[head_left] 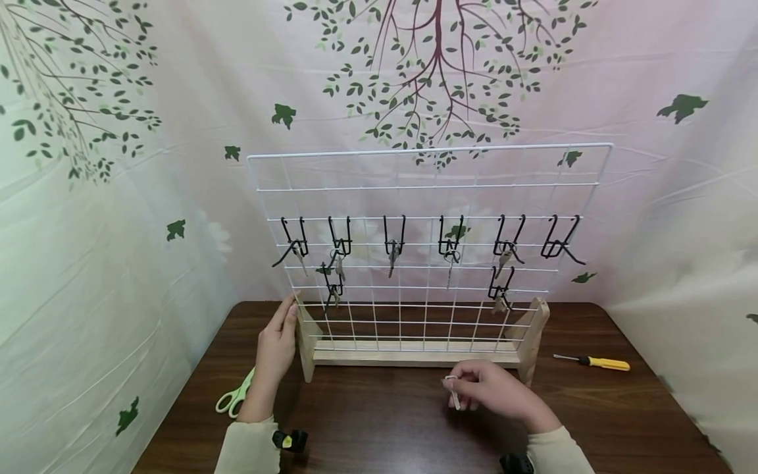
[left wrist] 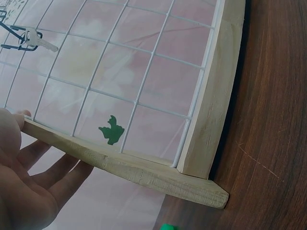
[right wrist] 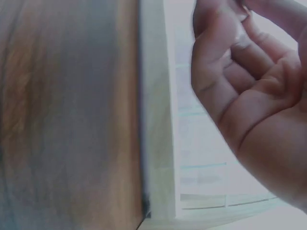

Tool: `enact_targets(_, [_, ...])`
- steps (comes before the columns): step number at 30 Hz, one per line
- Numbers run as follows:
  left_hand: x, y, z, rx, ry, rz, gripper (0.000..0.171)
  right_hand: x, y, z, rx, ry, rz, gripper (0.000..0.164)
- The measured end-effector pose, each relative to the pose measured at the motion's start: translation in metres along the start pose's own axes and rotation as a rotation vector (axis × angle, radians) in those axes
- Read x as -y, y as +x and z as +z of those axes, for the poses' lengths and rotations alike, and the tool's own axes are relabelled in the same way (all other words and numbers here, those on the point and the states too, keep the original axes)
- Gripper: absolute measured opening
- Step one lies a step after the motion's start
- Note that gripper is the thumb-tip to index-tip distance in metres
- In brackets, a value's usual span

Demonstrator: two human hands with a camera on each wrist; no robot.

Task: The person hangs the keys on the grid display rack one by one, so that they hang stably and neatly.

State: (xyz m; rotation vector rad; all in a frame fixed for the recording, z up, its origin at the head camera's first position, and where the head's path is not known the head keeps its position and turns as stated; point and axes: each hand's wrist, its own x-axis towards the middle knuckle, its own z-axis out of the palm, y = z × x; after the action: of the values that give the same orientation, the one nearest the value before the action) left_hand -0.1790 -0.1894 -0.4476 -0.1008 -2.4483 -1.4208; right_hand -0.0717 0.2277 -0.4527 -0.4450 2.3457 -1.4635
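A white wire grid rack [head_left: 400, 287] stands upright in a wooden base on the table. Several black hooks [head_left: 337, 245] hang on its wires, most of them bearing small keys [head_left: 505, 258]; the far right hook shows no key. My left hand [head_left: 277, 342] holds the wooden left end piece [left wrist: 134, 175], its thumb on one side and the fingers on the other. In front of the base, my right hand [head_left: 488, 390] pinches a small silvery key [head_left: 454, 398] with a ring, partly hidden by the fingers. In the right wrist view that key is out of sight.
Green-handled scissors [head_left: 225, 403] lie beside my left forearm. A yellow-handled screwdriver [head_left: 604, 363] rests on the table's right side. Pale cloth with leaf prints [head_left: 201, 112] hangs around the dark wooden table [head_left: 379, 421].
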Motion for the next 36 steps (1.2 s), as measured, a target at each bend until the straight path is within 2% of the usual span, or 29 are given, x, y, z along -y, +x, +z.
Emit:
enact_targets(5, [0.001, 0.000, -0.001, 0.005, -0.005, -0.009, 0.044, 0.017, -0.005, -0.004, -0.050, 0.061, -0.045, 0.022])
enact_targets(12, [0.002, -0.001, -0.001, -0.002, 0.000, -0.006, 0.045, 0.043, -0.014, -0.006, -0.162, 0.121, -0.063, 0.025])
enact_targets(21, [0.001, -0.001, -0.001, 0.000, 0.008, -0.007, 0.044, 0.071, -0.032, -0.012, -0.325, 0.044, -0.172, 0.023])
enact_targets(27, [0.001, -0.001, -0.001, 0.003, 0.009, -0.006, 0.045, 0.089, -0.046, -0.021, -0.521, -0.042, -0.294, 0.022])
enact_targets(29, [0.000, -0.001, -0.001, 0.005, 0.006, -0.007, 0.045, 0.096, -0.052, -0.026, -0.588, -0.041, -0.328, 0.023])
enact_targets(32, [-0.001, -0.001, -0.001, 0.005, 0.005, -0.006, 0.045, 0.104, -0.058, -0.035, -0.682, 0.031, -0.379, 0.026])
enact_targets(36, [-0.001, -0.001, 0.000, 0.001, 0.010, -0.003, 0.045, 0.113, -0.063, -0.047, -0.804, 0.195, -0.418, 0.027])
